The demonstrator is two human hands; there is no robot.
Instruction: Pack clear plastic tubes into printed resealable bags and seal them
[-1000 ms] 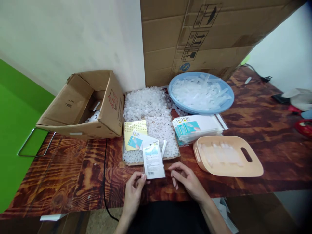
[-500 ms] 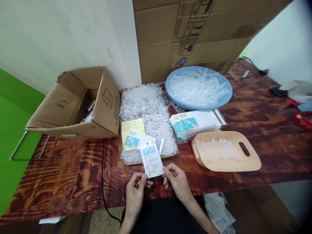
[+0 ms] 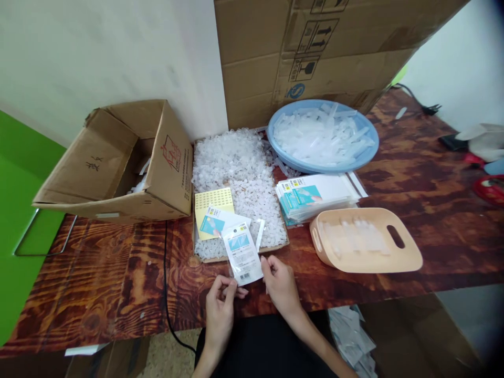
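Observation:
A small clear packet with a printed white card lies tilted over the near edge of a shallow cardboard tray. My left hand pinches its lower left corner between thumb and fingers. At its right edge, my right hand is closed with thumb against finger, gripping the packet's side. Beneath the packet's top are a white and teal card and a yellow sheet of small round stickers. A white strip lies beside it. Small clear plastic pieces and white bits fill the tray.
An open cardboard box stands at left. Behind, a blue basin holds clear strips, against a large carton. To the right are a stack of packaged cards and a beige basket with clear pieces. A black cable hangs over the table edge.
The packet has tilted, its top turning slightly left. My right hand has moved up a little along its right edge, while the left keeps the lower left corner. The view has shifted slightly.

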